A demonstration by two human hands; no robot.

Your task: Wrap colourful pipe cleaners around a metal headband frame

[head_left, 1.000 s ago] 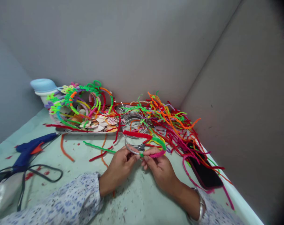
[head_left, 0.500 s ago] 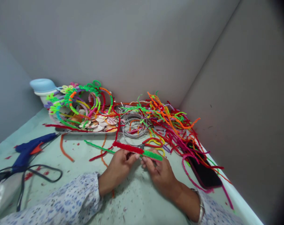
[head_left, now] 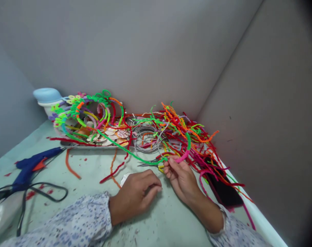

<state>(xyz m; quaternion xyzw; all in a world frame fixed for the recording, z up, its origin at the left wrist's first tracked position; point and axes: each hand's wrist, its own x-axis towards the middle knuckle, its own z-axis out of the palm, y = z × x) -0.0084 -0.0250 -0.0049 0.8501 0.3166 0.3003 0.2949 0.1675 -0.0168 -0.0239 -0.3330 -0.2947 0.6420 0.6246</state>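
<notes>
In my right hand [head_left: 183, 178], thumb and fingers pinch a wire hoop wrapped with pink and green pipe cleaner [head_left: 188, 144]. From that pinch a long loose green pipe cleaner [head_left: 127, 151] stretches left over the tray. My left hand [head_left: 139, 192] hovers just left of it, palm down, fingers loosely curled and a gap before the thumb; I see nothing held there. Behind its knuckles shows a bit of something white [head_left: 124, 178], mostly hidden. Scissors [head_left: 149, 163] lie beyond the hands, partly under the green strand.
Colourful finished hoops [head_left: 94, 106] lean over a metal tray [head_left: 94, 147] of shells [head_left: 109, 137]. A wire coil [head_left: 145, 137] and a tangled pipe-cleaner heap [head_left: 181, 120] lie behind. A phone [head_left: 228, 192] sits right; a blue glue gun [head_left: 32, 164] with cord and a lidded cup [head_left: 49, 97] are left.
My left hand has let go of the wrapped piece and moved down. The right hand has turned the hoop, so pink and green show instead of red and green, with the green strand extended left.
</notes>
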